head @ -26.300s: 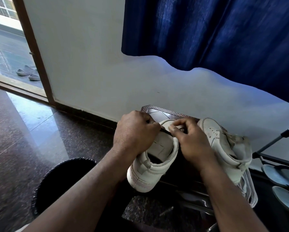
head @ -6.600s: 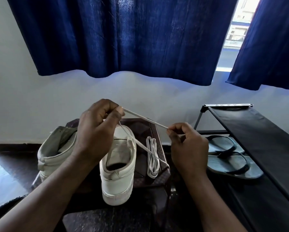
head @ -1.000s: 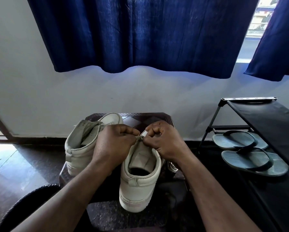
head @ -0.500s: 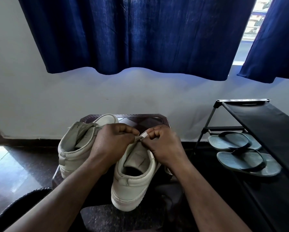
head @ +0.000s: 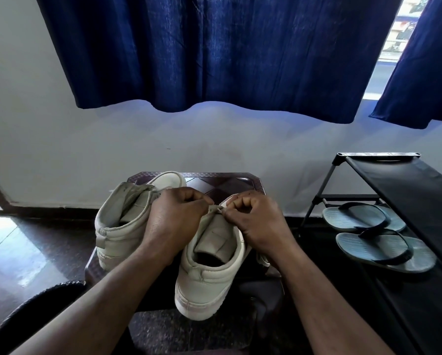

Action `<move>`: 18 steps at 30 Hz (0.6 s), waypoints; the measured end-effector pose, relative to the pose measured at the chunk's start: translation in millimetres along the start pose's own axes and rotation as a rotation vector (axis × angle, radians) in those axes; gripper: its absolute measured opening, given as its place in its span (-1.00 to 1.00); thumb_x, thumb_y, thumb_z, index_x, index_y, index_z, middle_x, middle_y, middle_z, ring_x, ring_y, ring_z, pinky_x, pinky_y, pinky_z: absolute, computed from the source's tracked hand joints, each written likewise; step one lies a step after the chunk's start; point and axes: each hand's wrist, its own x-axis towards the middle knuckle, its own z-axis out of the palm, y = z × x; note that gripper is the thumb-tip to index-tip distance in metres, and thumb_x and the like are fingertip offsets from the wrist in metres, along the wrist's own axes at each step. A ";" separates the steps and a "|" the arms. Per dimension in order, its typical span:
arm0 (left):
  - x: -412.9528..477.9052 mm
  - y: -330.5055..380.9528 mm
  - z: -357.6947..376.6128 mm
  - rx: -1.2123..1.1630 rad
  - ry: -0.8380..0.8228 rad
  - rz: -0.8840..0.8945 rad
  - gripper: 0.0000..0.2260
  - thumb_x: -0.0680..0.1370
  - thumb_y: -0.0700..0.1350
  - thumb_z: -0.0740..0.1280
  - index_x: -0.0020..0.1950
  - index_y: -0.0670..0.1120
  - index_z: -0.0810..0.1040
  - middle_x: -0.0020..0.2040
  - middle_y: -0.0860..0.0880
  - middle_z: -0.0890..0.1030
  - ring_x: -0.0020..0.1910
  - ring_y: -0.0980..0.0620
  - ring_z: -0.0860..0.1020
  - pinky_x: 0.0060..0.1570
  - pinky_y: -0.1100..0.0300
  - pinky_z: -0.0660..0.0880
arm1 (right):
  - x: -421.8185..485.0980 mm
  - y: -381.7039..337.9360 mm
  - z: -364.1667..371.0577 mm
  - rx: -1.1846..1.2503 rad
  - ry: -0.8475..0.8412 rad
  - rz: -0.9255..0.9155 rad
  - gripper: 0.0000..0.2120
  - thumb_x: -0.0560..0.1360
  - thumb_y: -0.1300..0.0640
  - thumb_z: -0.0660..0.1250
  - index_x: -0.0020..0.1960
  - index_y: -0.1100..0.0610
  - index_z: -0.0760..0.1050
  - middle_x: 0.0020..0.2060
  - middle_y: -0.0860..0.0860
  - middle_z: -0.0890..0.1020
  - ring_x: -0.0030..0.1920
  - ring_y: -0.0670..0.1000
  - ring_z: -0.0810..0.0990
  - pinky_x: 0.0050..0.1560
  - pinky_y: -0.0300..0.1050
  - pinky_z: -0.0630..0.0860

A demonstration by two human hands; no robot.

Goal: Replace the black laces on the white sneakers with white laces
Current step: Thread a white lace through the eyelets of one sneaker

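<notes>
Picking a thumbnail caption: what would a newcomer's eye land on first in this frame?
First, the left hand and right hand meeting mid-frame over the near sneaker on a dark stool, pinching a bit of white lace at its tongue. Next comes the deep blue curtain filling the top, then the grey flip-flops in the black rack at the right.

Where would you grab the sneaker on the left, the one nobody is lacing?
Take the left sneaker by its heel collar, coming from above on the near side. It sits sole down on the stool, heel toward the person, mouth open upward, so a thumb can hook inside the rim. The left hand covers its right flank.
</notes>
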 end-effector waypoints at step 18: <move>8.7 -11.8 4.6 -0.040 0.019 0.034 -0.76 0.49 -0.27 0.35 -0.17 0.02 0.73 -0.34 0.11 0.68 -0.44 0.25 0.50 -0.28 0.21 0.42 | 0.4 3.6 3.9 -0.004 0.022 -0.023 -0.84 0.39 0.13 0.55 -0.34 0.00 0.64 -0.16 -0.19 0.70 -0.11 -0.19 0.66 0.04 -0.07 0.61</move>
